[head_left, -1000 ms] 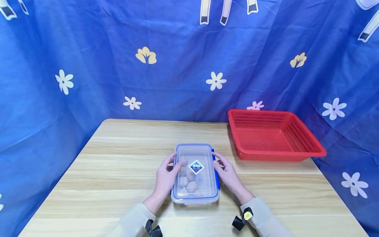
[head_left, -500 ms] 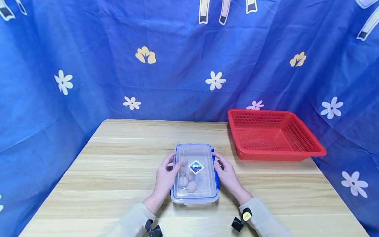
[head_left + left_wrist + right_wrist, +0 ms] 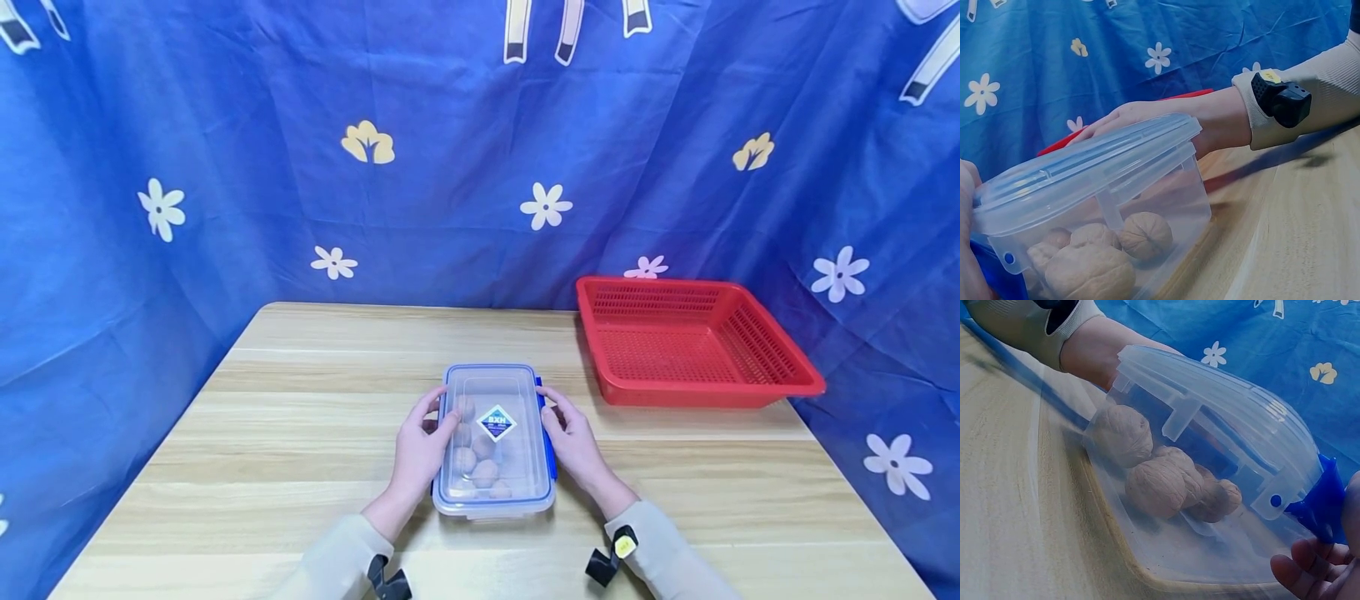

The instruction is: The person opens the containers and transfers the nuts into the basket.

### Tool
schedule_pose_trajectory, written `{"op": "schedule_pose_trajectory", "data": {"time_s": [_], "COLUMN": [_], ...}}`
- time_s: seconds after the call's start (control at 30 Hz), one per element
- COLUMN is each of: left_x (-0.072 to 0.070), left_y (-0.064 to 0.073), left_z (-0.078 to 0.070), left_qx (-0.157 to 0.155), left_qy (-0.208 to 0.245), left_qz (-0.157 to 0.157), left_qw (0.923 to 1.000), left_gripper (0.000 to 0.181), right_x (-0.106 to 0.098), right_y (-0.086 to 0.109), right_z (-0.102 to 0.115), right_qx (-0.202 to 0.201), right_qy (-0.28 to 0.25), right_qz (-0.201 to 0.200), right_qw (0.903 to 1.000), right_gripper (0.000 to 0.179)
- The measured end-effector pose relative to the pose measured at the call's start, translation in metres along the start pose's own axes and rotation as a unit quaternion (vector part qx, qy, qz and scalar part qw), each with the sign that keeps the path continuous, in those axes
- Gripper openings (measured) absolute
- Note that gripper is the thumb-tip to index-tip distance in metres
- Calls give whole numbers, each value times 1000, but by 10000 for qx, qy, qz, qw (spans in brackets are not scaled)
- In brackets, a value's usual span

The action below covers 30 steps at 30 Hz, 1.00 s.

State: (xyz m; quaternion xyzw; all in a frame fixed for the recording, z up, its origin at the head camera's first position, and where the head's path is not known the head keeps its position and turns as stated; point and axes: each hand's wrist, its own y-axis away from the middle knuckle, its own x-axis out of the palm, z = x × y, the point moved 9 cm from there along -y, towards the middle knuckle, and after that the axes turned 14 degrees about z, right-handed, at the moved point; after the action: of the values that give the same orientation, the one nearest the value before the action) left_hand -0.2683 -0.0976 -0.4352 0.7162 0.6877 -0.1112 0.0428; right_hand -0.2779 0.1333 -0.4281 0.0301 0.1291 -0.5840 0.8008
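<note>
A clear plastic food container with a blue-edged lid stands on the table, its lid lying on top. Several walnuts are inside, mostly toward the near left. My left hand grips the container's left side, thumb over the lid's edge. On the opposite side, my right hand holds the edge by a long blue latch. In the right wrist view that latch juts outward at an angle, with fingertips below it. The left latch is mostly hidden in the head view.
A red perforated plastic basket stands at the back right of the wooden table. Behind and beside the table hangs a blue patterned curtain.
</note>
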Motion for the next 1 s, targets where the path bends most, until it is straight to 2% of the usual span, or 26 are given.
{"op": "schedule_pose_trajectory", "data": {"time_s": [0.13, 0.33, 0.43, 0.57, 0.67, 0.8, 1.0], "left_x": [0, -1, -2, -4, -6, -7, -8], "left_y": [-1, -2, -2, 0, 1, 0, -1], "left_z": [3, 3, 4, 7, 7, 2, -3], "left_qx": [-34, -40, -43, -133, -176, -89, 50], "left_qy": [-46, -118, -119, -103, -144, -172, -180], "left_qz": [0, -7, -12, -4, -8, -52, -109], "left_qw": [10000, 9999, 9999, 9999, 9997, 9998, 9998], "left_gripper": [42, 42, 42, 41, 40, 39, 39], "right_x": [2, 0, -2, -3, -6, -8, -8], "right_y": [1, -5, -7, -4, -3, -7, -10], "right_z": [6, -18, -22, -29, -27, -19, -27], "right_qx": [4, 10, -43, 248, 268, 93, 336], "right_qy": [33, -56, 17, 7, 137, 286, 132], "right_qz": [16, -78, -188, -245, -288, -230, -89], "right_qw": [10000, 10000, 9998, 9994, 9991, 9993, 9993], "right_gripper": [34, 32, 33, 33, 32, 31, 31]}}
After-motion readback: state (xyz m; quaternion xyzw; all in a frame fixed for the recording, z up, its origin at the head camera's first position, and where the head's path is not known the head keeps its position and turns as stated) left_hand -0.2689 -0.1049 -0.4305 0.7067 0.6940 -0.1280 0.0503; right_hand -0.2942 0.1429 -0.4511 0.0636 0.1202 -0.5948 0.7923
